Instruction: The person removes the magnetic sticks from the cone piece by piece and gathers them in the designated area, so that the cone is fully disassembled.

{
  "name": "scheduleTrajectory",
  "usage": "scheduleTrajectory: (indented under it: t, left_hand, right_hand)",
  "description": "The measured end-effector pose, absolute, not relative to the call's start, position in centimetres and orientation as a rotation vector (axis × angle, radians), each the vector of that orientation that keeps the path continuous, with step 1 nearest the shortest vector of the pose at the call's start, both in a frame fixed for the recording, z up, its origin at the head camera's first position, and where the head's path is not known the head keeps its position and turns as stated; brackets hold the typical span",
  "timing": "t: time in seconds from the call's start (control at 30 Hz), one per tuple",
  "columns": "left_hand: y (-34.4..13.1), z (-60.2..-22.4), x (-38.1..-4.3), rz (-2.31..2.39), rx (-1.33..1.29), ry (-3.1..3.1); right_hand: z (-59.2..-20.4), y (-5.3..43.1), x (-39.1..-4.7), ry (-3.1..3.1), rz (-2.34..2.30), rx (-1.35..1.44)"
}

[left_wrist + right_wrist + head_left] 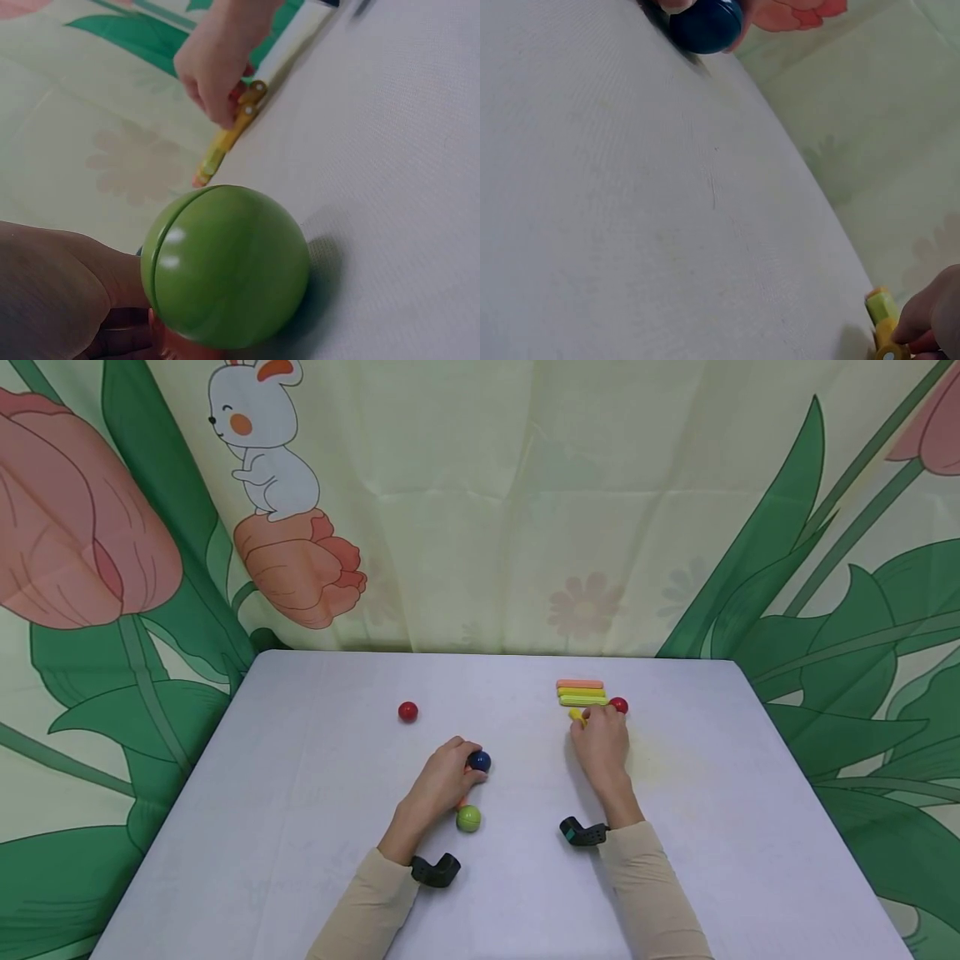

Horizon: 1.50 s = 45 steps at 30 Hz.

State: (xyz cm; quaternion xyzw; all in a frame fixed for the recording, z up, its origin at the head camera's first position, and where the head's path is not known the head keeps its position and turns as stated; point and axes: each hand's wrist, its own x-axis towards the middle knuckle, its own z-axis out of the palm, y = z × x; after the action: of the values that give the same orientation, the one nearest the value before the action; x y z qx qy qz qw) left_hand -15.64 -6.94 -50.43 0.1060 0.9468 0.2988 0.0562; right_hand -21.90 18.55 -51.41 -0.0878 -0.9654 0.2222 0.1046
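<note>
My left hand (pixel 442 777) holds a dark blue ball (pixel 480 762) low over the table, finger and thumb on either side of it. Below that hand, a green ball (pixel 468 818) meets an orange stick (pixel 461 804), most of which the hand hides. The green ball fills the middle of the left wrist view, a groove round it. Farther right, my right hand (pixel 602 743) pinches a yellow stick (pixel 576 714) that has a silvery round spot at its end in the right wrist view. A red ball (pixel 618 704) lies right by its fingertips.
An orange stick (pixel 580 684), a yellow stick (pixel 582 692) and a yellow-green stick (pixel 583 701) lie side by side beyond the right hand. Another red ball (pixel 408 712) sits at the left on the white table (pixel 300 827). A printed curtain (pixel 480 527) hangs behind.
</note>
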Motion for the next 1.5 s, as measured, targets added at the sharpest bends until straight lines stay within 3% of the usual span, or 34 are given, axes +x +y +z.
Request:
scheduleTrajectory:
  t: [0.93, 1.5]
  left_hand:
    - [-6.9, -50.3, -15.7, 0.891, 0.346, 2.884]
    - [-7.6, -50.1, -15.9, 0.944, 0.217, 2.857]
  right_hand:
    - [-51.2, 19.8, -22.0, -2.792, 0.737, -0.340]
    - [-49.5, 17.7, -21.5, -2.797, 0.973, -0.117]
